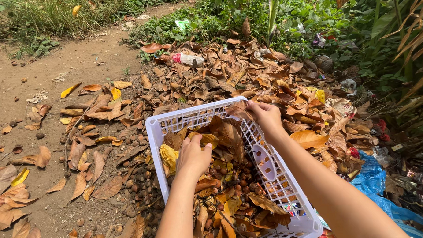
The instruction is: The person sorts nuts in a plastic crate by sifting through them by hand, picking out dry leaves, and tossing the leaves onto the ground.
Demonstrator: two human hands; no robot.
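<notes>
The white plastic basket (279,187) lies tilted on the ground, filled with dry brown leaves (231,137) and small round brown nuts (232,179). The left hand (191,155) reaches inside, fingers curled down into the leaves; I cannot tell if its grip closes on anything. The right hand (265,116) pinches one leaf at the far rim. To work well, it seems better to lift leaves lightly, so the nuts stay below.

At the right lies a blue plastic bag (378,183). Farther, a crumpled white-and-red wrapper (183,58) rests on the leaf pile, and a pale green packet (182,24) lies in the grass.
</notes>
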